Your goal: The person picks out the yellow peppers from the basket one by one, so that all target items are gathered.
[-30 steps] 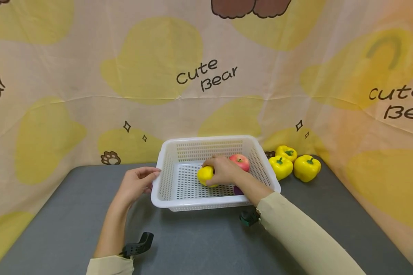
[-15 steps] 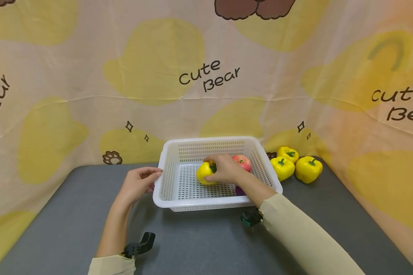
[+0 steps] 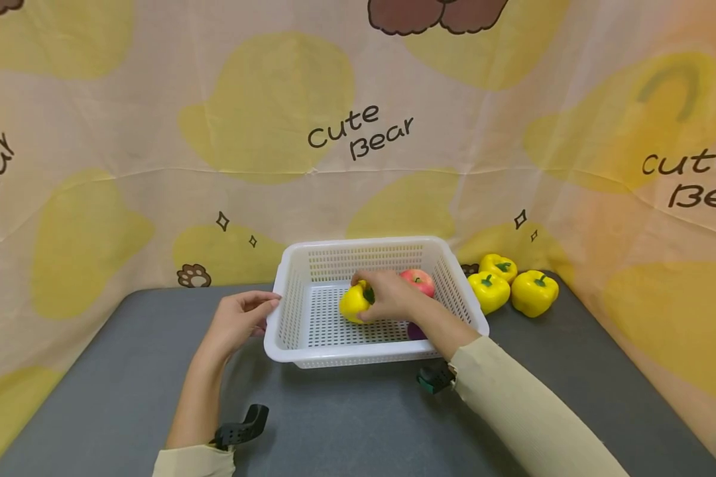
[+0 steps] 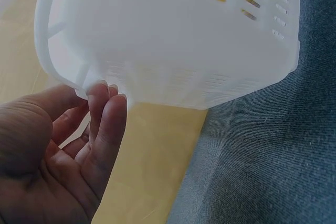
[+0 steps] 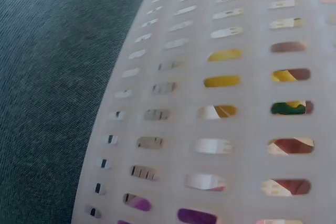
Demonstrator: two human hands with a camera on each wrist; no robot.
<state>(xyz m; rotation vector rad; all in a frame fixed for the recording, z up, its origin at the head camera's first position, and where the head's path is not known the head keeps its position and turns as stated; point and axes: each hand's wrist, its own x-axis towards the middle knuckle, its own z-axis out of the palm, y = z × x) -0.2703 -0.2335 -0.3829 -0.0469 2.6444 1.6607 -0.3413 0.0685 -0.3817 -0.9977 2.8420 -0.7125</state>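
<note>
A white slotted plastic basket (image 3: 334, 355) stands on the grey table. My left hand (image 3: 238, 319) pinches its left rim between thumb and fingers; the left wrist view shows the fingertips (image 4: 115, 106) at the basket's edge. Inside the basket, my right hand (image 3: 390, 295) grips a yellow bell pepper (image 3: 352, 305), whose green stem shows beside the fingers. A red apple (image 3: 419, 281) lies behind that hand. Part of a purple thing (image 3: 416, 332) shows under the right forearm, its kind hidden. In the right wrist view, the basket's wall (image 5: 236, 129) covers most of the hand.
Three yellow bell peppers stand grouped to the basket's right: a front one (image 3: 489, 292), a back one (image 3: 498, 266) and a right one (image 3: 534, 293). A printed cloth (image 3: 262, 119) hangs behind the grey table (image 3: 346, 424).
The yellow bell pepper in my right hand has turned, bringing its green stem into sight, and has shifted slightly left. My left hand keeps its hold on the rim.
</note>
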